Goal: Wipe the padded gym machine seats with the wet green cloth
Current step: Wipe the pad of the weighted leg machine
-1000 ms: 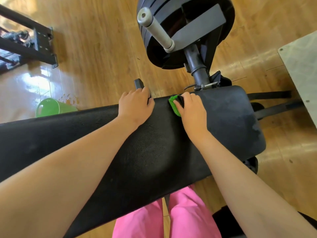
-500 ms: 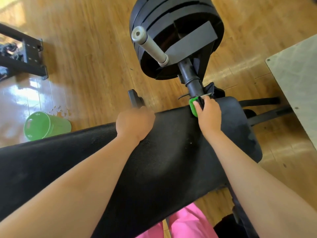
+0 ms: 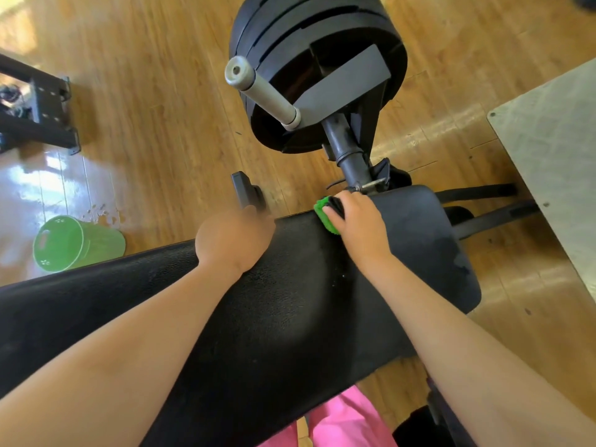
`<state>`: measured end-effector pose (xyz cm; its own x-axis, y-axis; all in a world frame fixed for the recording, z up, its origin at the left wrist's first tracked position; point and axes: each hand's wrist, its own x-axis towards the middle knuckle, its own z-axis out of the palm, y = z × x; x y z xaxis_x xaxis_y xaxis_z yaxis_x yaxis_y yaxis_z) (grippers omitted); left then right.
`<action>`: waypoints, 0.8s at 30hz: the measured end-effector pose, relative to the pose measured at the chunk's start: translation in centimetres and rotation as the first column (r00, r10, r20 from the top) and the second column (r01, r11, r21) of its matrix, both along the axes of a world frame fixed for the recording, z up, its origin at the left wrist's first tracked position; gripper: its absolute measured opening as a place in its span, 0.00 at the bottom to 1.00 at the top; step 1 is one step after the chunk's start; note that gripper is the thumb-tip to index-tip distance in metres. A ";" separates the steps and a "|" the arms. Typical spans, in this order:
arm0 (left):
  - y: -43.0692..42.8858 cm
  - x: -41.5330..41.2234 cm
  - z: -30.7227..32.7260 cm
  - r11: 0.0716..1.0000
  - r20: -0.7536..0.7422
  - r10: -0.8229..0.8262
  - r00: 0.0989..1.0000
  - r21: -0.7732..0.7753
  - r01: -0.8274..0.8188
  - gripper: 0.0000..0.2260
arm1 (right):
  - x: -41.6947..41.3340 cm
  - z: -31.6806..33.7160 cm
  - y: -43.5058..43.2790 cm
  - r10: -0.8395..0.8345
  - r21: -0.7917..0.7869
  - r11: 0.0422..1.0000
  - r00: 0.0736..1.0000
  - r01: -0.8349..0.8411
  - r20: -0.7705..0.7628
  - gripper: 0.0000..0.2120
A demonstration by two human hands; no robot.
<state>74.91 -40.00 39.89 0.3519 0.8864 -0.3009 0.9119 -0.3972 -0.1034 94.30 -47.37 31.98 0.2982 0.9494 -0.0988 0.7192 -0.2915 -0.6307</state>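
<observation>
A long black padded seat (image 3: 290, 317) runs across the view from lower left to right. My right hand (image 3: 358, 224) presses the green cloth (image 3: 324, 214) against the seat's far edge, just below the machine's post; only a green strip shows past my fingers. My left hand (image 3: 235, 240) rests over the far edge of the pad to the left of the cloth, fingers curled over the rim, slightly blurred. Damp patches darken the pad near its right end (image 3: 451, 253).
A stack of black weight plates (image 3: 322, 59) with a grey sleeve bar (image 3: 264, 95) stands beyond the seat. A green bucket (image 3: 74, 243) sits on the wet wooden floor at left. A black frame (image 3: 38, 117) is far left, a grey platform (image 3: 554, 156) at right.
My right hand slid the cloth right along the far edge to the post, then came slightly back left. My left hand curled over the pad's rim.
</observation>
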 end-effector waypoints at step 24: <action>-0.2 0.3 0.2 1.000 -0.026 0.013 1.000 0.018 -0.013 0.21 | -0.6 -0.8 -5.3 -0.040 0.060 0.998 0.996 0.035 0.082 0.14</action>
<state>75.20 -40.15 40.13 0.3324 0.8962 -0.2937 0.9139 -0.3830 -0.1343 93.72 -52.71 31.20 0.3389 0.9407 -0.0171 0.7590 -0.2841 -0.5858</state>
